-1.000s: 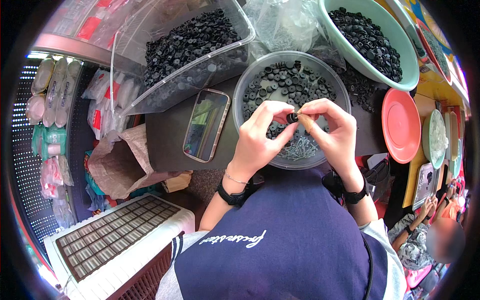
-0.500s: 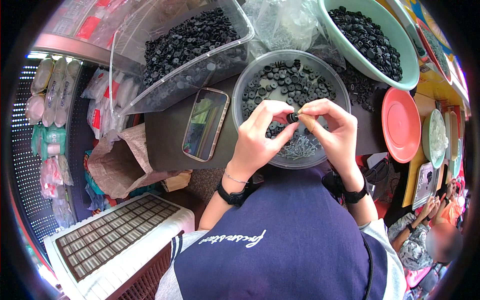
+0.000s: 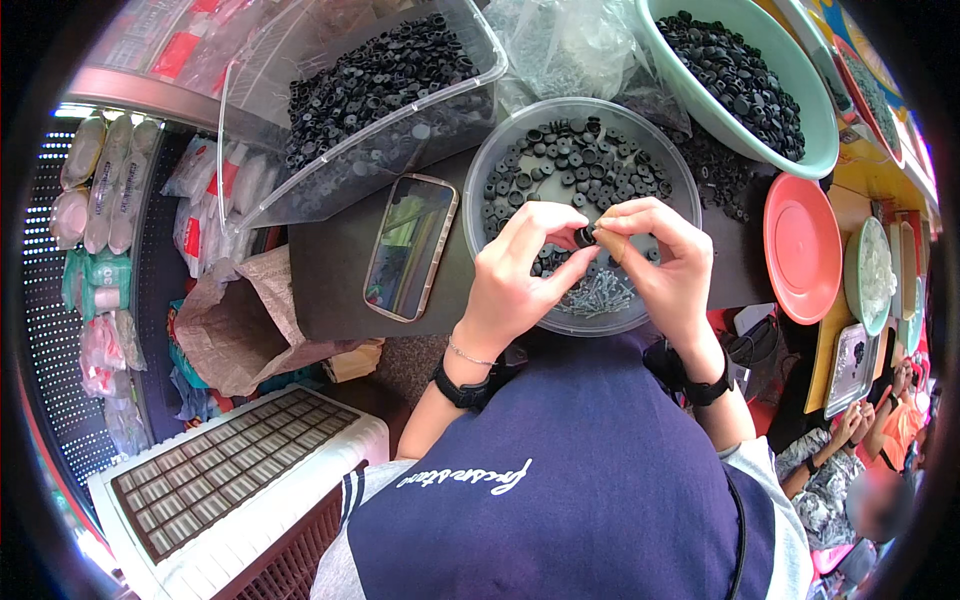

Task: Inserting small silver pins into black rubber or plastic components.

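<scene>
Above a round clear tub (image 3: 686, 185), both my hands meet at one small black round plastic part (image 3: 584, 236). My left hand (image 3: 520, 268) pinches it between thumb and fingers. From the other side, my right hand (image 3: 668, 262) is closed, its thumb and finger pressed together against the part's edge; anything else in that pinch is hidden. Loose black plastic caps (image 3: 575, 160) are spread over the tub's far half. A heap of silver screws (image 3: 597, 294) lies at its near side, below my fingers.
Left of the tub lies a phone (image 3: 411, 248). Behind it stands a clear bin (image 3: 370, 150) of black parts. A mint-green basin (image 3: 822, 140) of black caps and a red plate (image 3: 803, 250) are at the right. A co-worker's hands (image 3: 852, 425) show at far right.
My hands stay over the tub, with only a slight shift of the fingers around the black part. At far right, the co-worker has moved slightly.
</scene>
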`<action>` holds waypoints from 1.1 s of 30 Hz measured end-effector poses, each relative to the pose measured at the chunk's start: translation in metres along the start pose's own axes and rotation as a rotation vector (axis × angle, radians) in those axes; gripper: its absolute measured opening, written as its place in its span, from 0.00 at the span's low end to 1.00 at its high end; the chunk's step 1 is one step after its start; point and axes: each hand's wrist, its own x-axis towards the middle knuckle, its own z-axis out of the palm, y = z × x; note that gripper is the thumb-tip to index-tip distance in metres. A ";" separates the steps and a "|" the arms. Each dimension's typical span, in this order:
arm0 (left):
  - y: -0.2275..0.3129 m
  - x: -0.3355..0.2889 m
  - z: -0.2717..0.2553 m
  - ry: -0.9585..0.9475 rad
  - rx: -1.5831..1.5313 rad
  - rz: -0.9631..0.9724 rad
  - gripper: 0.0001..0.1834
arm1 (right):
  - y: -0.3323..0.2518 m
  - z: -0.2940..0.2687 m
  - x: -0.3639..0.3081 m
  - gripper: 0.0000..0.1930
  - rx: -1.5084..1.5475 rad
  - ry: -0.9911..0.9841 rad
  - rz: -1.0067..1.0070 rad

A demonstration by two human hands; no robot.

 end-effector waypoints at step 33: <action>0.001 0.002 0.000 0.029 -0.002 -0.061 0.18 | -0.023 -0.009 0.002 0.12 -0.275 -0.069 -0.129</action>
